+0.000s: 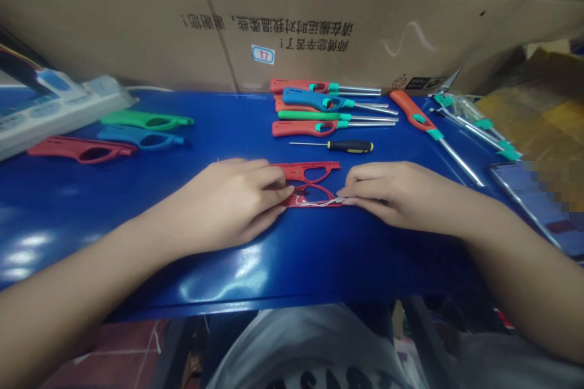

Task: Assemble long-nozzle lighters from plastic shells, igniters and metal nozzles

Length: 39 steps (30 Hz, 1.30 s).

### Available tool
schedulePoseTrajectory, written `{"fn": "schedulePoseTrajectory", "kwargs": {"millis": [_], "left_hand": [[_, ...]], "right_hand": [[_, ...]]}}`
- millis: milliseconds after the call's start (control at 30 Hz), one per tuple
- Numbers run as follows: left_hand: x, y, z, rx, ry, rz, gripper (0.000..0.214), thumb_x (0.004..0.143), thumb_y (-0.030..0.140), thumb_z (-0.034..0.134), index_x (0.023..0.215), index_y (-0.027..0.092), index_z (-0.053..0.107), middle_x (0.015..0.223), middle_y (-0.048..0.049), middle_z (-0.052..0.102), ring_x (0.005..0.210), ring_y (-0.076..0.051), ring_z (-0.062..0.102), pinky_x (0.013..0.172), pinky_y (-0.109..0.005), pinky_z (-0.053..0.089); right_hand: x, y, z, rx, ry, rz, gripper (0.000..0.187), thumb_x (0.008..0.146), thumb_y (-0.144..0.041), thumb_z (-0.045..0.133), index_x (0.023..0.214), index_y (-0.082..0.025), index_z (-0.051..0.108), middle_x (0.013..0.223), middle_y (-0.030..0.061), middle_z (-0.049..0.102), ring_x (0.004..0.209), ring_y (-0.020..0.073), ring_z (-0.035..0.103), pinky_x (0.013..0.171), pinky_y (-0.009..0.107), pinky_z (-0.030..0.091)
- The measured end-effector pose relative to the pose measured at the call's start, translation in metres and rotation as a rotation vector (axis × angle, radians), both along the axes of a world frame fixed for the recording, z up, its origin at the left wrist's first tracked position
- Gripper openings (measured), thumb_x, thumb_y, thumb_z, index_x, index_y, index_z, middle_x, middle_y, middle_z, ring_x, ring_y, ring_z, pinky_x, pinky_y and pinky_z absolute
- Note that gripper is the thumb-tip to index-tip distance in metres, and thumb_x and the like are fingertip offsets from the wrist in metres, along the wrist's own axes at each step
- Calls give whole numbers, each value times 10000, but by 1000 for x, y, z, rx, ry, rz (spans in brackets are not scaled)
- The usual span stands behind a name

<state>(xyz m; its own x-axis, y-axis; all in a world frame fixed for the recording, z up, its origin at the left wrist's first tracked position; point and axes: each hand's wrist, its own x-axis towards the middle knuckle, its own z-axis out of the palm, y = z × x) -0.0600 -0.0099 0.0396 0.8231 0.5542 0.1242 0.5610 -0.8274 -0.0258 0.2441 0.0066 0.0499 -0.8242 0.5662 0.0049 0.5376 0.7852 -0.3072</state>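
Observation:
Two red halves of a lighter casing lie side by side on the blue table in front of me. The far casing half (311, 171) lies lengthwise just beyond the near casing half (332, 197). My left hand (246, 197) is closed, its thumb and fingers pinching at the near half's left part, and covers much of it. A thin white wire (314, 202) runs along that half towards my right hand (395, 194). The fingertips of my right hand pinch the wire's end at the casing's right tip. A small dark part shows beside my left fingertips.
Beyond the casing lie a screwdriver (350, 146) and several assembled lighters (310, 127). One orange lighter (417, 114) slants at right, near metal-tube parts (479, 124) and a phone (538, 200). Coloured casings (148, 120) and a power strip (91, 97) sit left. A cardboard box (137, 24) stands behind.

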Motion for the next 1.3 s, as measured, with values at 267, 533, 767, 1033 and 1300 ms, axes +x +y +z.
{"fn": "schedulePoseTrajectory", "kwargs": {"millis": [267,533,767,1033,1300], "left_hand": [[-4,6,-4,-146,-109,8,308,1052,364,514,1226,249,741,1084,-71,725,967,-236,692,825,-381,560],[0,4,-7,-167,-163,6,268,1026,352,576,1181,235,761,1060,-69,724,935,-221,695,779,-345,540],[1,5,-7,-196,-181,20,263,1019,341,587,1188,238,760,1055,-55,721,951,-223,692,810,-356,547],[3,6,-8,-233,-221,14,247,990,314,630,1180,238,769,1044,-49,723,942,-221,688,817,-354,539],[1,4,-8,-230,-259,10,218,978,307,659,1153,232,764,1036,-33,733,925,-208,686,804,-336,520]], "right_hand": [[-4,-4,-2,139,-52,35,292,1048,-272,516,883,-181,739,883,48,697,819,184,641,693,304,422],[-5,-7,0,274,-118,24,328,1049,-230,503,819,-196,733,770,26,649,740,174,583,624,315,319],[-3,-9,0,261,-154,43,254,1019,-158,537,837,-178,713,755,3,581,634,148,497,571,308,278],[-4,-14,-2,297,-242,55,216,959,-59,535,902,-177,707,802,19,602,660,174,542,568,329,281],[-8,-19,-4,248,-180,22,214,943,-91,532,983,-144,735,882,65,654,713,193,606,606,328,389]]}}
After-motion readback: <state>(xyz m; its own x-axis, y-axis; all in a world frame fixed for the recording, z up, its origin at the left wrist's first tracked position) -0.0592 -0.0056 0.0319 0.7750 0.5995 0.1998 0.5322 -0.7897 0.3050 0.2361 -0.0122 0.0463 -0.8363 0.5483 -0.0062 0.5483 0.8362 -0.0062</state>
